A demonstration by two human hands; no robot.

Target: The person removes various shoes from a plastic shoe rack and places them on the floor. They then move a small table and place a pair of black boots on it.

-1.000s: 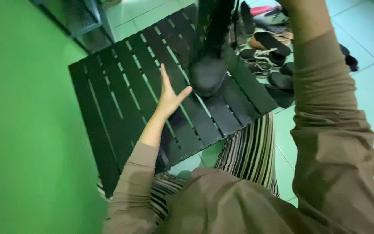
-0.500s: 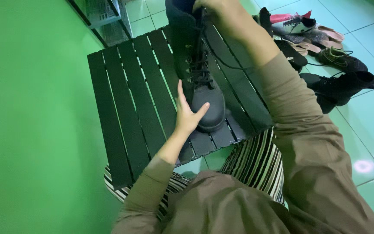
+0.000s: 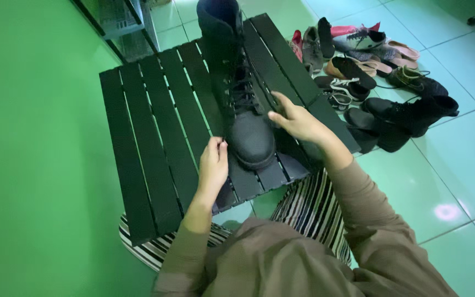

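Note:
A tall black lace-up boot [image 3: 241, 93] stands upright on a black slatted table [image 3: 155, 137], toe towards me. My left hand [image 3: 214, 164] is at the left of the toe, its fingertips pinched together on what looks like a thin black lace end. My right hand [image 3: 299, 122] is at the boot's right side, level with the lowest eyelets. Its thumb and fingers are closed on the other lace end. Both sleeves are brown.
A green wall [image 3: 34, 165] runs along the left. Several shoes and sandals [image 3: 358, 60] lie on the pale tiled floor to the right, with a second black boot [image 3: 413, 115] on its side. A dark wire rack [image 3: 119, 19] stands behind the table. Striped fabric [image 3: 314, 212] covers my lap.
My right hand came down from the boot's top to its lower right side. My left hand slid off the toe cap and pinched shut beside it. The boot now stands on the table.

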